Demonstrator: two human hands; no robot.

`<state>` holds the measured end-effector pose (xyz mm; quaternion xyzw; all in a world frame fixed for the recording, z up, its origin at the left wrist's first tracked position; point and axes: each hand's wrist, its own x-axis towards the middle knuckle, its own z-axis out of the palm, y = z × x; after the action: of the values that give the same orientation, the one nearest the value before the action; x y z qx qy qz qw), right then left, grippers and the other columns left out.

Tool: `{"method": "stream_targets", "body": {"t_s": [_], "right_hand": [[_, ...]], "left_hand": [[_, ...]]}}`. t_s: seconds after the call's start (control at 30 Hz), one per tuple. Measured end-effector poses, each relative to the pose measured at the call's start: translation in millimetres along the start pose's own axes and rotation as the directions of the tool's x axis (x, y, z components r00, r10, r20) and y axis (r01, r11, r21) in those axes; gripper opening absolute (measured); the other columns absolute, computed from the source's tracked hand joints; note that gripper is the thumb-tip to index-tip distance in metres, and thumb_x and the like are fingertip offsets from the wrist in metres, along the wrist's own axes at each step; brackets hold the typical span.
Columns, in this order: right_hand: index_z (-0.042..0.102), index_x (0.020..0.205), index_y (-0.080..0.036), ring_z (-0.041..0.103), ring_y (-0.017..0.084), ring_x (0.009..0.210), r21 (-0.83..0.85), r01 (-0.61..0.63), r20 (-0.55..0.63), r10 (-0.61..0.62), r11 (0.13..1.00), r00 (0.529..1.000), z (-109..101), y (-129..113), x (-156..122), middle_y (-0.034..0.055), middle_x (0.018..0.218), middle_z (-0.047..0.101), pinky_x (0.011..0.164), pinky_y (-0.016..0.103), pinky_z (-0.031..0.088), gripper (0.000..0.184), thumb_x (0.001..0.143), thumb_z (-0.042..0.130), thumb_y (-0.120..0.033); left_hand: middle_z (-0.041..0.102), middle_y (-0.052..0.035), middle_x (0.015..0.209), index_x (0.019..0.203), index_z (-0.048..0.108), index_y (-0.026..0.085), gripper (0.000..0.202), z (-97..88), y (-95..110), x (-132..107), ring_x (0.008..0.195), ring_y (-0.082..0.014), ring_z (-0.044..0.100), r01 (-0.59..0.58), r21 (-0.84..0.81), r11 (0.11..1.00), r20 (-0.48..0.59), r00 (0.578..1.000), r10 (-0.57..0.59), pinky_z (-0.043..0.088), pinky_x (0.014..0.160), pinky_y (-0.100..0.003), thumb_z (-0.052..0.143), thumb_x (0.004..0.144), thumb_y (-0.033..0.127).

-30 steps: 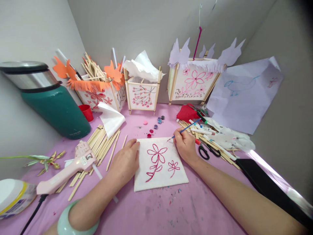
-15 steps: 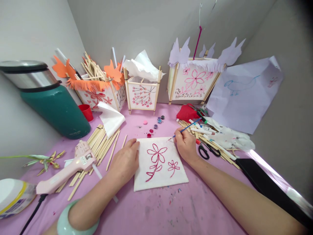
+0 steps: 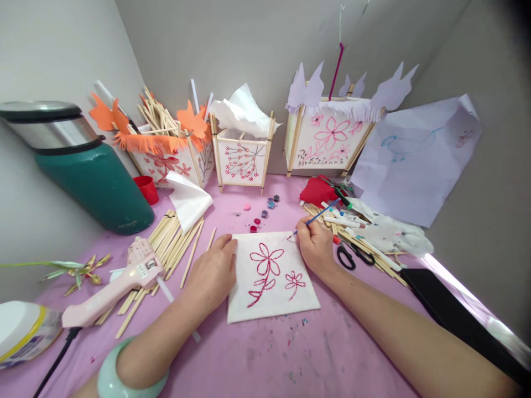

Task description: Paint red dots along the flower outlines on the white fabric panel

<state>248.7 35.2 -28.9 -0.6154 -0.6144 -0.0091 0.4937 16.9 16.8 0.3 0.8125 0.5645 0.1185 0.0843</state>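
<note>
A square white panel point(image 3: 244, 304) lies flat on the table, bearing two dark pink flowers on stems drawn in short strokes. My left hand point(image 3: 212, 272) is closed on the panel's left edge near its upper corner. In my right hand point(image 3: 315, 247), pinched between the fingers, is a thin blue paintbrush point(image 3: 324, 210). The brush tip is at the panel's upper right corner, close to the surface; whether it touches I cannot tell. Just beyond the panel sit several small paint pots point(image 3: 264, 214), in red, pink, blue and dark colours.
Left are a pink glue gun point(image 3: 112, 293), wooden sticks point(image 3: 174, 243), a green bottle point(image 3: 95, 188) and a white tub point(image 3: 25, 334). Decorated lanterns point(image 3: 244, 160) line the back. Scissors point(image 3: 352, 257), markers and a crumpled plastic bag point(image 3: 398, 232) lie right, near a black object point(image 3: 448, 309).
The brush has shifted very slightly, its tip a little to the right along the panel's upper corner. My left hand and the panel have stayed in place.
</note>
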Motion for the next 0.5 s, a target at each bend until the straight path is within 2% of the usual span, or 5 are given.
{"method": "stream_targets", "body": {"t_s": [0.5], "right_hand": [[0.052, 0.071, -0.02, 0.049, 0.013, 0.052, 0.082, -0.017, 0.043, 0.013, 0.997, 0.999, 0.6, -1.7, -1.7, -0.0038, 0.053, 0.048, 0.056, 0.026, 0.036, 0.019, 0.086, 0.043, -0.026]], "left_hand": [[0.048, -0.01, 0.135, 0.117, 0.055, 0.014, 0.036, -0.1, 0.1, 0.4, 0.112, -0.0263, 0.056, -0.002, 0.009, 1.0, 0.003, 1.0, 0.002, 0.046, 0.094, -0.041, 0.033, 0.088, 0.015]]}}
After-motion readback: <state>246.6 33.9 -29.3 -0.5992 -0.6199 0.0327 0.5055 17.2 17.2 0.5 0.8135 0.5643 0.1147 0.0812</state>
